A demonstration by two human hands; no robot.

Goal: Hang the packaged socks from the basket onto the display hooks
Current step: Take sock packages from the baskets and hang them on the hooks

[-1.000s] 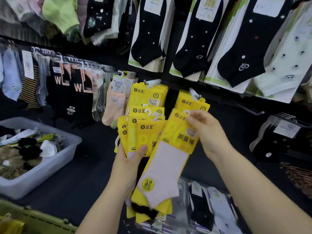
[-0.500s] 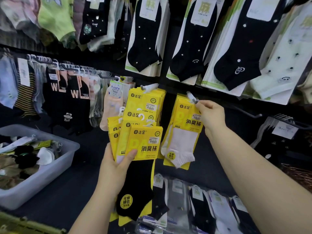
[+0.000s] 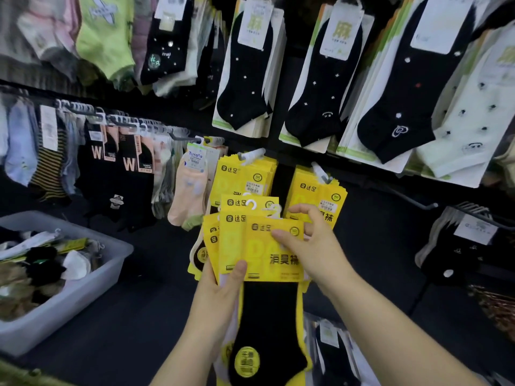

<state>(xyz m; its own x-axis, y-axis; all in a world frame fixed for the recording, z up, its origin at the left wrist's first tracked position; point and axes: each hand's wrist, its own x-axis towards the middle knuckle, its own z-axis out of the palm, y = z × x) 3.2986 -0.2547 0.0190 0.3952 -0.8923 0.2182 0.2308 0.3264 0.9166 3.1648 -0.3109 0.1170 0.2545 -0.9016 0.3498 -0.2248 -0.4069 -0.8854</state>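
Note:
My left hand [image 3: 220, 296] grips a fanned stack of yellow sock packs [image 3: 237, 240] from below, thumb pressed on the front. The front pack [image 3: 267, 316] holds a black sock. My right hand [image 3: 309, 240] pinches the top edge of that front pack, near its white hanger. Behind the stack, two display hooks carry the same yellow packs: the left bunch [image 3: 245, 174] and the right bunch [image 3: 315, 188]. A grey basket [image 3: 92, 291] of loose socks sits at the lower left.
Black dotted socks on cards [image 3: 245, 79] hang above. A rail of black and striped socks [image 3: 111, 157] runs left. An empty hook [image 3: 412, 199] juts out right of the yellow packs. More packaged socks [image 3: 334, 346] lie on the dark counter below.
My right hand left a white-sock pack hanging on the right hook and came down to the black-sock pack at the front of the stack. My left hand kept holding the stack.

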